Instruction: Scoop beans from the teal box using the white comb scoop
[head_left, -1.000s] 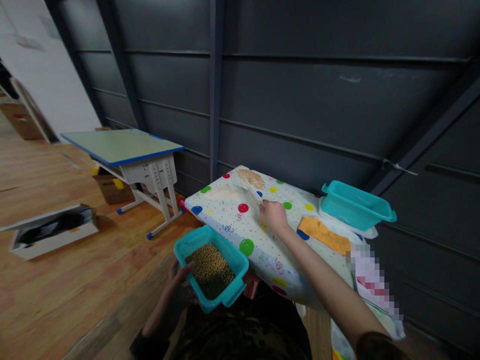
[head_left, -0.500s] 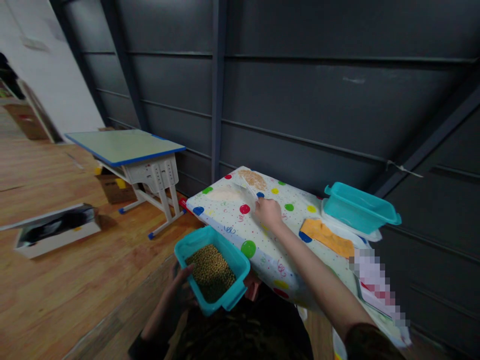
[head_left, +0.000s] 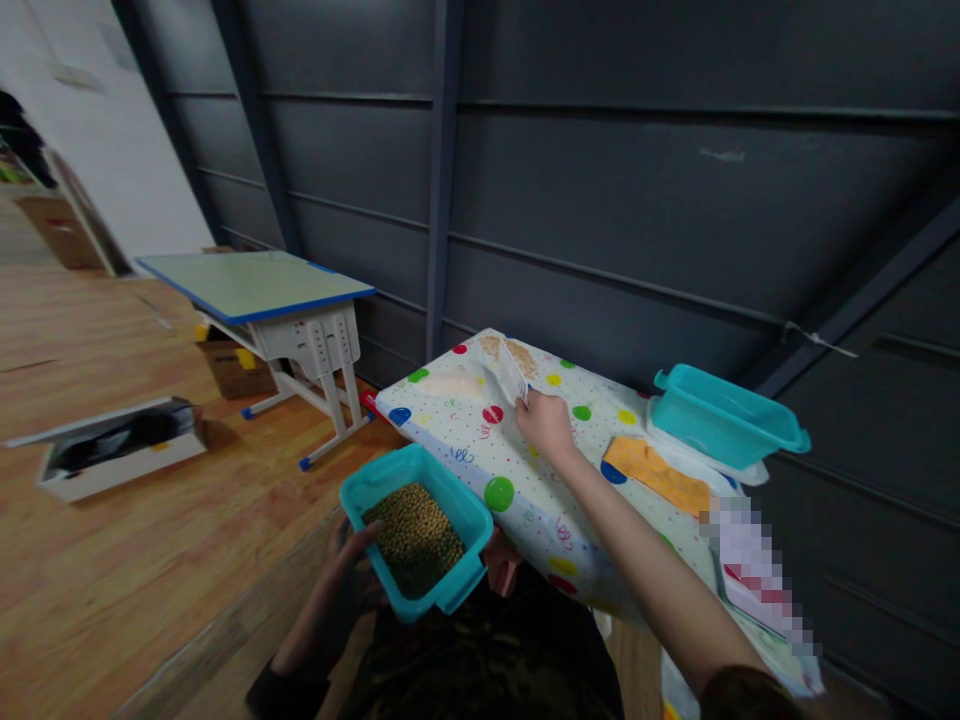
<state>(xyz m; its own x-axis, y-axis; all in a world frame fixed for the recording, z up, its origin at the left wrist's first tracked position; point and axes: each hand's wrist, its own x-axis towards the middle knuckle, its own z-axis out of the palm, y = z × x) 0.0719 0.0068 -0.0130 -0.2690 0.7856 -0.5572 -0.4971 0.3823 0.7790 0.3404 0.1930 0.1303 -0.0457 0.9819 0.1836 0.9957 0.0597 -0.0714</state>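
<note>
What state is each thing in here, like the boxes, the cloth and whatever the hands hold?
Near turquoise box: open, part-filled with beans, held by the left hand.
White flat tool: tilted, gripped in the right hand.
Far turquoise box: upright, open.
Orange cloth: laid out.
Brown grains: spread, loose.
White floor box: open.

Polka-dot table cover [head_left: 465, 435] on my feed.
I see a pale heap [head_left: 454, 386], tan grains [head_left: 523, 358], an orange cloth [head_left: 652, 472], and a white lid [head_left: 750, 474] under a teal bin [head_left: 727, 418].
</note>
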